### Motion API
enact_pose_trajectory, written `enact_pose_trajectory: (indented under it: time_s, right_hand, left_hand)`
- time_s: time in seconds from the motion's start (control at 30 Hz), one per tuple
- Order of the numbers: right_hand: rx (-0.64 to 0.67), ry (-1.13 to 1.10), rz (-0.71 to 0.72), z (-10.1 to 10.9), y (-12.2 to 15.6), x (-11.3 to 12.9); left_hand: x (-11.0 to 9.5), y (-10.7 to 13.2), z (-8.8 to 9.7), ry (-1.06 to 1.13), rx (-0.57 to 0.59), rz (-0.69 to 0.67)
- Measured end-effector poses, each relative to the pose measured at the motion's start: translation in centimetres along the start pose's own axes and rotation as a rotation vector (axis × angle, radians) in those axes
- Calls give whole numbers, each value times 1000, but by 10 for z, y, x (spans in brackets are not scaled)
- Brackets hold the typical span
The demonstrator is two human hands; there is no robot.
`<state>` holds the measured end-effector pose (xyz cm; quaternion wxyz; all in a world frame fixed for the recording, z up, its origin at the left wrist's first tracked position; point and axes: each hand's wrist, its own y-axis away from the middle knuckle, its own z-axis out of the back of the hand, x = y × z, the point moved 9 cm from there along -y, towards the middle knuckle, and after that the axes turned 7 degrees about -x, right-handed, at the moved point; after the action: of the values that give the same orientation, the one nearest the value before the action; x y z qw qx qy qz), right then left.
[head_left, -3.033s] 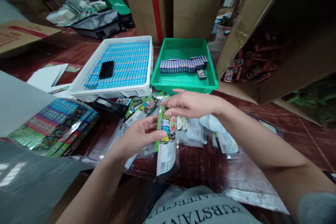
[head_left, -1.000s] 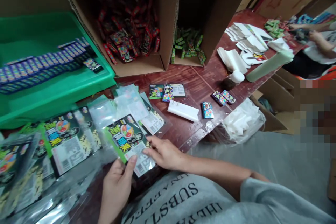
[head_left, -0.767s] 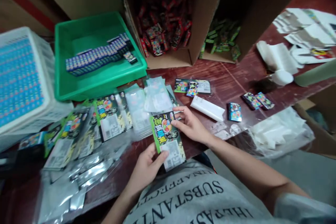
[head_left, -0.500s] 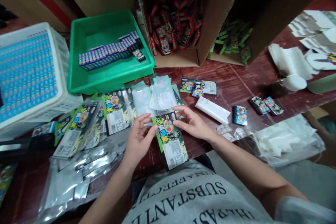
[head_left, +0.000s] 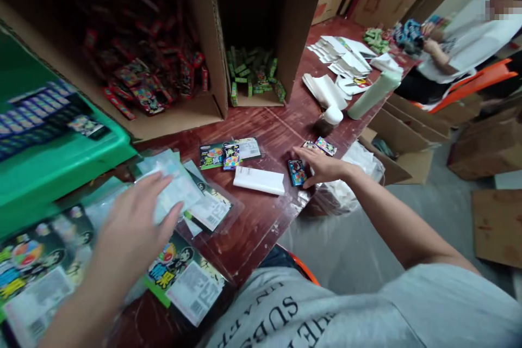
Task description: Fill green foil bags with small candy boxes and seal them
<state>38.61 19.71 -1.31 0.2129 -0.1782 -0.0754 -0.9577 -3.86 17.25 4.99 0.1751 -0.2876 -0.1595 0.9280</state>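
From the head view, the right hand [head_left: 324, 166] is reaching out to the right side of the counter [head_left: 281, 125]. Its fingers are touching a small box [head_left: 297, 172] with a bright picture on it. The fingers are bending around the box's right edge, but I cannot tell if they are pinching it. Two more little boxes [head_left: 322, 145] are lying just behind the hand. A white pack [head_left: 259, 180] is lying just left of the small box.

The left hand [head_left: 130, 223] is looking blurry. It is spread wide over a pile of clear bags [head_left: 179, 190] on the near left, and it is holding nothing. A printed bag [head_left: 185, 277] is lying at the near edge of the counter. A green tray [head_left: 61, 166] is sitting on the far left. Another person [head_left: 460, 38] is working far off on the right.

The small box is sitting close to the counter's edge. A clumsy poke could be pushing it off onto the floor. Nobody is holding the printed bag, so it could be slipping off too. The clear bags look slippery and could be sliding away under the spread hand.
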Motion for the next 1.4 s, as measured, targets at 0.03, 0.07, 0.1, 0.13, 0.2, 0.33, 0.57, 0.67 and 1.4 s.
enact_pose_trajectory:
  time_s: [0.03, 0.07, 0.1, 0.13, 0.2, 0.33, 0.57, 0.67, 1.4]
  right_hand:
    - [6, 7, 1, -6, -2, 2]
    - [-6, 15, 3, -9, -5, 6]
    - [-28, 23, 7, -11, -7, 12]
    - [-56, 28, 14, -10, -8, 17]
    - [-116, 33, 31, -3, -5, 25]
    - [-266, -20, 48, 25, 18, 45]
    - [-495, -713, 50, 16, 27, 146]
    - [-439, -802, 167, -24, -12, 203]
    - [-97, -392, 558, -93, -29, 242]
  left_hand:
    - [-14, -28, -24, -76, 108, -126]
    - [-23, -54, -49, -125, 211, -208]
    - [-29, -78, -71, -151, 278, -246]
    - [-34, -98, -94, -172, 370, -267]
    - [-38, -125, -130, -203, 530, -273]
    - [-45, -136, -143, -225, 596, -243]
    - [-67, -16, -81, -66, 458, -143]
    - [-54, 52, -59, -97, 479, -26]
    - [-54, 116, 31, -152, 470, -33]
